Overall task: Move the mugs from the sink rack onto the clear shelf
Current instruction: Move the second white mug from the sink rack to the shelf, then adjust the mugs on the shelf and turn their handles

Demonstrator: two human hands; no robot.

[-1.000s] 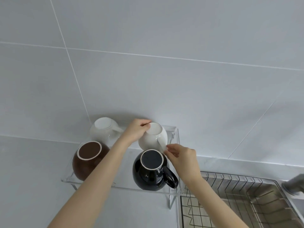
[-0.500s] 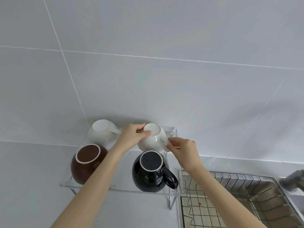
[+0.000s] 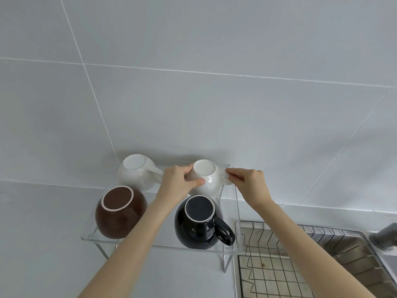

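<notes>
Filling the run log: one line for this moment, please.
stage: placing | left hand: on white mug | right hand: at its handle | clear shelf: four mugs inverted

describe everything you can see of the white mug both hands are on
The white mug is round-bellied, glossy and ceramic-looking, standing upside down so its flat matte base faces up. It sits at the back right of the clear shelf, near the tiled wall, behind the black mug and right of the other white mug. Its handle points right. The left hand wraps its left side, thumb across the front; the right hand pinches the handle.
</notes>
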